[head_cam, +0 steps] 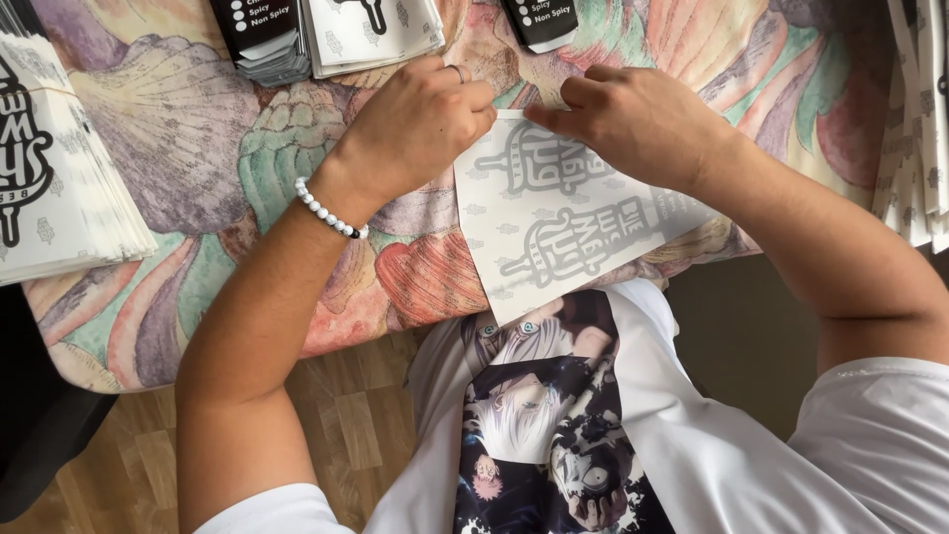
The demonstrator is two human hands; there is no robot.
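Observation:
A white paper sheet [554, 222] with grey printed figures lies on the shell-patterned tablecloth [198, 168], its near corner hanging over the table's front edge. My left hand [420, 124], with a ring and a white bead bracelet on the wrist, pinches the sheet's far left corner. At the far edge beside it, my right hand [633, 124] grips the sheet with thumb and fingers. Both hands nearly touch each other at the top of the sheet.
A pile of white printed sheets [59, 168] sits at the left edge. At the back lie a black card stack [262, 35], a white printed stack [371, 30] and another black stack [542, 20]. More white sheets [919, 129] line the right edge. Wooden floor shows below.

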